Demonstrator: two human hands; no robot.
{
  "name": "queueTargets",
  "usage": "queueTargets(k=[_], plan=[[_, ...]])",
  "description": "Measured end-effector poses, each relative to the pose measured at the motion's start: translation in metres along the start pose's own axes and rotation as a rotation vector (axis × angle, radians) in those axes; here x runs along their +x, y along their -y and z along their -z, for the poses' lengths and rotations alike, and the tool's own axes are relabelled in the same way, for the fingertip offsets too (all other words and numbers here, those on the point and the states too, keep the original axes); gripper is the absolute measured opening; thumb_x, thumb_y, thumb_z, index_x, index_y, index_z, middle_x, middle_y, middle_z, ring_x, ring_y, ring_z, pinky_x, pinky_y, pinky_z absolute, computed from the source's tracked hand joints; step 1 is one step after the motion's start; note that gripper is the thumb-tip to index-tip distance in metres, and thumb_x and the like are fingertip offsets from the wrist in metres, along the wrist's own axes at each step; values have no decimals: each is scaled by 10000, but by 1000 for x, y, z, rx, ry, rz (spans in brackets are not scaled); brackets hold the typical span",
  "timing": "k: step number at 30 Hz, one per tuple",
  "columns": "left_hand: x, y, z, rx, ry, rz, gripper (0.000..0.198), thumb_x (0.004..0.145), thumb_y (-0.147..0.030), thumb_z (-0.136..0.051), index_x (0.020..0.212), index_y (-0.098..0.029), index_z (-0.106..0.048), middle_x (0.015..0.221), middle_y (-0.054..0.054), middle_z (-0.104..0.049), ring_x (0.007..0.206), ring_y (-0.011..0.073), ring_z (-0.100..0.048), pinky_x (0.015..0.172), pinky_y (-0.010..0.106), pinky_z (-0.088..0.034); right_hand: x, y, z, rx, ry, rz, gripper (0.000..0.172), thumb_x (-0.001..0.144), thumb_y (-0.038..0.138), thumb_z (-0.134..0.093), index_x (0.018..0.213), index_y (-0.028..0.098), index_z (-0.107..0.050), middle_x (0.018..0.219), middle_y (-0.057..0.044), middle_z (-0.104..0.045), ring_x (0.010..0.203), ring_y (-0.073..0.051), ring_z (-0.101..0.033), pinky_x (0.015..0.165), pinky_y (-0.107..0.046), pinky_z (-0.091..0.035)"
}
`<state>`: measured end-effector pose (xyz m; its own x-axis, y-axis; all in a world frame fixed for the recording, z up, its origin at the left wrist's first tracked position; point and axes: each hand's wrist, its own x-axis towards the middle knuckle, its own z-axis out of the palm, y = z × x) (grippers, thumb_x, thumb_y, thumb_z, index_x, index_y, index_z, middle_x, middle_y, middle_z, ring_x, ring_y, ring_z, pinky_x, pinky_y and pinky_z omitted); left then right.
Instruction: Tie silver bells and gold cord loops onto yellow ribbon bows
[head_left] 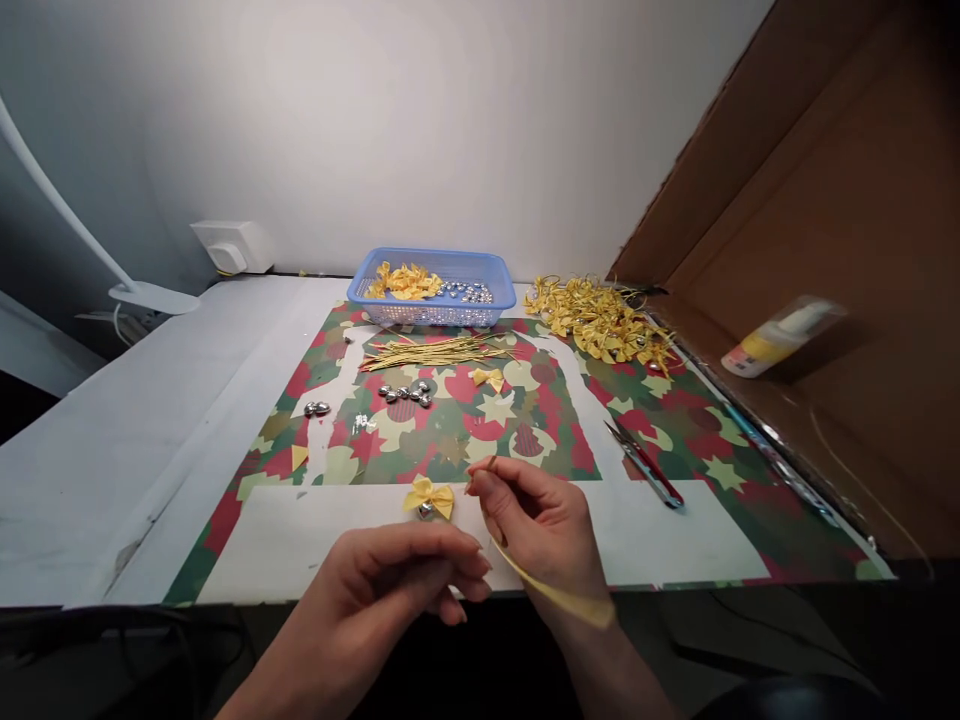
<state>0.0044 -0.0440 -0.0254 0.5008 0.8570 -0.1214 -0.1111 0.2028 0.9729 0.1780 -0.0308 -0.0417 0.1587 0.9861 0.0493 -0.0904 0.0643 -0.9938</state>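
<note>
My left hand (pixel 397 580) is closed in a pinch near the table's front edge, just below a small yellow ribbon bow (pixel 429 496) with a silver bead at its knot. I cannot tell if the fingers touch the bow. My right hand (pixel 536 525) is closed on a thin gold cord (pixel 555 592) that runs back over my wrist. Further out on the patterned paper (pixel 675 415) lie a bundle of gold cords (pixel 435 352), several silver beads (pixel 406 392) and another yellow bow (pixel 489 378).
A blue basket (pixel 491 268) with yellow bows and silver beads stands at the back. A heap of finished yellow bows (pixel 600 318) lies to its right. Red-handled snips (pixel 646 468) lie right of my hands. A glue bottle (pixel 780 336) rests on brown cardboard (pixel 862 200).
</note>
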Motion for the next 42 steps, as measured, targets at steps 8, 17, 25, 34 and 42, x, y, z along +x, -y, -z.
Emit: queueTargets(k=[8, 17, 25, 34, 42], plan=[[1, 37, 16, 821, -202, -785, 488, 976, 2, -542, 1340, -294, -675, 1213, 68, -703, 1012, 171, -738, 893, 246, -640, -7, 20, -6, -7, 22, -71, 278, 919, 424, -691, 879, 157, -759, 484, 64, -469, 450, -91, -424, 488, -234, -394], [0, 18, 14, 929, -76, -1017, 251, 1012, -37, -550, 1155, -142, -727, 1132, 106, -739, 1046, 208, -718, 933, 294, -624, -2, 17, -9, 82, 94, -140, 296, 905, 430, -715, 787, 160, -702, 464, 67, -499, 423, -68, -425, 471, -204, -381], [0, 19, 10, 753, -19, -854, 302, 1086, -129, -390, 1153, -172, -681, 1204, 125, -713, 1061, 181, -734, 929, 223, -598, -4, 10, -8, 43, 82, -118, 269, 912, 414, -709, 841, 156, -729, 494, 61, -513, 446, -79, -442, 475, -213, -393], [5, 9, 20, 1284, -132, -1075, 308, 953, 28, -617, 1136, -196, -724, 1107, 65, -724, 1067, 217, -673, 992, 402, -531, 1, 11, -7, 47, 100, -115, 323, 914, 468, -696, 800, 166, -687, 471, 70, -488, 429, -83, -424, 489, -229, -419], [11, 6, 9, 863, 185, -883, 219, 1012, -24, -509, 1100, -132, -678, 1042, 146, -781, 870, 225, -703, 769, 339, -589, 1, 8, -3, -40, 105, -76, 304, 952, 414, -653, 791, 160, -693, 477, 69, -487, 429, -73, -434, 466, -199, -405]])
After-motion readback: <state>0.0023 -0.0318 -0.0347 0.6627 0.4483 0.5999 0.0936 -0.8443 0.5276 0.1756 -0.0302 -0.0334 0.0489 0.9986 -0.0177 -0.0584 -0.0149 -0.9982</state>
